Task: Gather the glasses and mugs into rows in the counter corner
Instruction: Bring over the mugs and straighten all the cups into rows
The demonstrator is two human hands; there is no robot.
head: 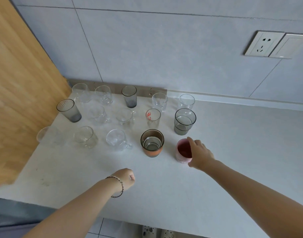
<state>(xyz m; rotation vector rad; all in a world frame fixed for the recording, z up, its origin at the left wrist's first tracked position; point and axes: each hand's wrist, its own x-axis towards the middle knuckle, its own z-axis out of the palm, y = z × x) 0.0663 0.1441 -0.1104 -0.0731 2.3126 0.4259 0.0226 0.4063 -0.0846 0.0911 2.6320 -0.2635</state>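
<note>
Right hand is wrapped around the side of the pink cup, which stands at the end of the front row on the white counter. Left hand is curled shut on nothing. The round, smooth glasses could slip or break, so hold them by the sides.

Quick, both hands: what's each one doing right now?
Left hand: closed in a loose fist, holding nothing, above the counter.
Right hand: fingers wrapped around the pink cup.
</note>
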